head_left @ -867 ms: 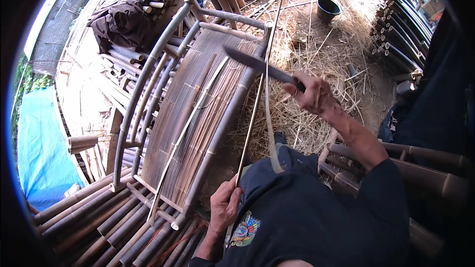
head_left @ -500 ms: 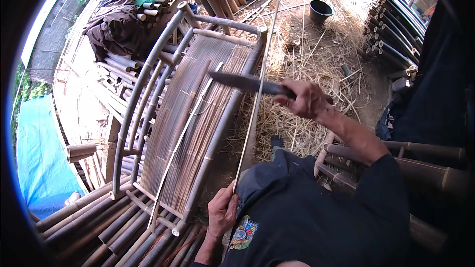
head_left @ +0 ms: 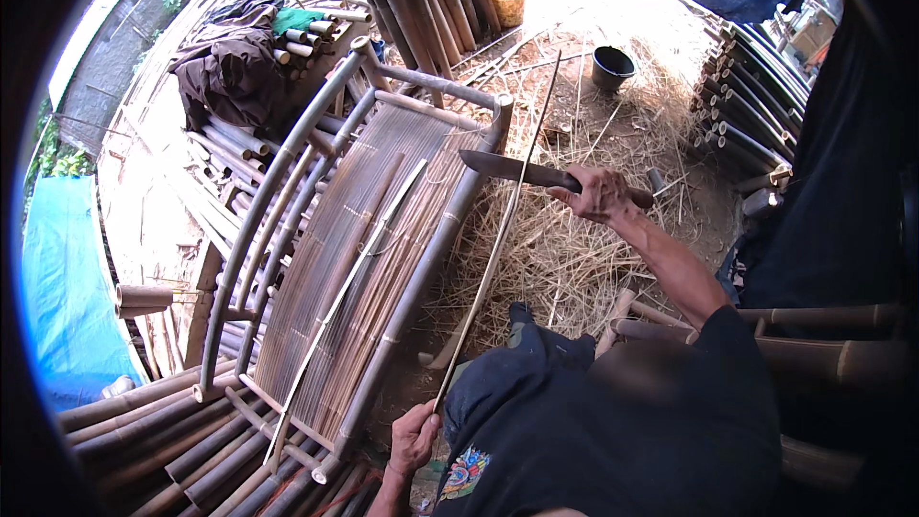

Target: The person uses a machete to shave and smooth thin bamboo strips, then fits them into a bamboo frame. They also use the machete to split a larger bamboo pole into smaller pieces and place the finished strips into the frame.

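Left hand (head_left: 414, 438): nearest of all; fingers curled closed on the near part of the bamboo strip, thumb lying along it; whether the strip runs on past the palm I cannot tell

Bamboo strip (head_left: 493, 273): slants from the left hand toward the far side, to the right of the bamboo seat (head_left: 325, 263), its far tip apparently free

How the strip handles: looks thin and light, gently bowed, so likely springy yet stiff enough to hold itself up; probably smooth on its faces, sharp along its edges and apt to split with the grain

Where to hold it: the near end seems best, pinched firmly and well apart from the blade; held only there, the far length would probably whip

Knife (head_left: 498, 166): farther off, blade crossing the strip, point to the left; whether its edge bites I cannot tell; looks rigid and heavier than the strip, its handle the safe hold

Right hand (head_left: 598, 193): right of the strip, fingers wrapped round that handle

Shavings (head_left: 574, 254): pale, tangled, on the ground beyond the knees

Black bucket (head_left: 613, 67): farthest, standing upright
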A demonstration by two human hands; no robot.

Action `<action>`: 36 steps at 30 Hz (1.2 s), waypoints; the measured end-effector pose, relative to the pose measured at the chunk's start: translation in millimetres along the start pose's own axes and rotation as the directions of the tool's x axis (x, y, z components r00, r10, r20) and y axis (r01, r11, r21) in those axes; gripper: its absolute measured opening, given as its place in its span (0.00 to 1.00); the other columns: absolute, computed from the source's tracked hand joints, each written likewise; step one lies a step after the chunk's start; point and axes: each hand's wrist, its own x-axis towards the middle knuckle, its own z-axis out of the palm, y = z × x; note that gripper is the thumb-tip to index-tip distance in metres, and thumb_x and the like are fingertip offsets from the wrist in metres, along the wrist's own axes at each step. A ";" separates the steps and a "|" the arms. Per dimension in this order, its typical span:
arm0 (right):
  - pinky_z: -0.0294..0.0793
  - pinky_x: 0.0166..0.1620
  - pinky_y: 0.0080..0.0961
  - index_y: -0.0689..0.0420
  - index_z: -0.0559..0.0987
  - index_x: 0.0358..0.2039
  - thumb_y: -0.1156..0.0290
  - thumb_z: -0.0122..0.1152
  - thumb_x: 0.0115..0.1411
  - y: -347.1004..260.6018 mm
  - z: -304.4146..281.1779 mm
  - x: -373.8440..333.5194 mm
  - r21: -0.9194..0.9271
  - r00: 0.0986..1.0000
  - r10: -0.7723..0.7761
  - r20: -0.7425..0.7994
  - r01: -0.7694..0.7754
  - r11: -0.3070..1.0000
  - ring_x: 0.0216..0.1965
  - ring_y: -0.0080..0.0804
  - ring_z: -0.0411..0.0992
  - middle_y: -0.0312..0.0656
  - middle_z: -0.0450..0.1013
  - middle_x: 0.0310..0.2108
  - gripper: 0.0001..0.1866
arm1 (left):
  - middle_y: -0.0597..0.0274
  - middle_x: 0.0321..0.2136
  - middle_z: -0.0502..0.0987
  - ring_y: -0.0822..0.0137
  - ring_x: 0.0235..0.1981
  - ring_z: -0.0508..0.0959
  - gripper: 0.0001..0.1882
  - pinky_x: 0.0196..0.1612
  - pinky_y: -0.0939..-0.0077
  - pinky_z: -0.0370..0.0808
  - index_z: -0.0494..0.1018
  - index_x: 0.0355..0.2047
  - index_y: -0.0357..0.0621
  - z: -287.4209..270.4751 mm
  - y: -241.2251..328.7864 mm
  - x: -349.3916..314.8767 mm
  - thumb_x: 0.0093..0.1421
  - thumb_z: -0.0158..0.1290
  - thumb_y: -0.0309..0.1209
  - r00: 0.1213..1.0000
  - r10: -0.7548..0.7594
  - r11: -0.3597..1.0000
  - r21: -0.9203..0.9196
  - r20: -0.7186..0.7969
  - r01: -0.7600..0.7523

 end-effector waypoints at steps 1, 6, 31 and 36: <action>0.72 0.21 0.35 0.52 0.74 0.29 0.33 0.50 0.57 9.9 2.7 7.0 -0.014 0.996 0.081 0.042 -0.081 0.997 0.16 0.35 0.73 0.40 0.73 0.17 0.30 | 0.63 0.20 0.71 0.72 0.22 0.72 0.12 0.28 0.78 0.69 0.76 0.42 0.37 -1.5 -12.0 -0.3 0.60 0.48 0.24 0.999 -0.034 0.999 0.011 -0.014 0.034; 0.70 0.20 0.34 0.51 0.75 0.29 0.29 0.42 0.57 79.6 -13.5 18.9 -0.120 0.971 0.236 -0.019 -0.237 0.964 0.13 0.27 0.65 0.36 0.66 0.13 0.34 | 0.50 0.21 0.74 0.56 0.22 0.77 0.11 0.29 0.67 0.72 0.76 0.33 0.36 -27.9 -70.3 -51.1 0.55 0.48 0.30 0.998 0.020 0.973 0.231 -0.061 -0.005; 0.67 0.16 0.15 0.61 0.73 0.35 0.54 0.65 0.57 -130.5 120.9 -12.4 0.605 0.582 0.171 0.795 -0.783 -0.148 0.13 0.17 0.67 0.44 0.77 0.26 0.21 | 0.71 0.19 0.57 0.79 0.14 0.52 0.22 0.18 0.85 0.52 0.60 0.26 0.48 -146.0 152.3 40.6 0.70 0.33 0.50 0.117 0.364 0.507 0.091 -0.924 -0.857; 0.65 0.15 0.16 0.59 0.72 0.34 0.50 0.63 0.58 -232.6 148.8 49.3 0.779 0.749 0.249 0.614 -0.524 -0.345 0.14 0.19 0.67 0.45 0.77 0.26 0.23 | 0.61 0.32 0.72 0.67 0.31 0.77 0.22 0.37 0.74 0.78 0.69 0.37 0.40 -136.7 85.7 62.0 0.69 0.38 0.48 0.146 -0.140 0.683 -0.203 -0.979 -0.702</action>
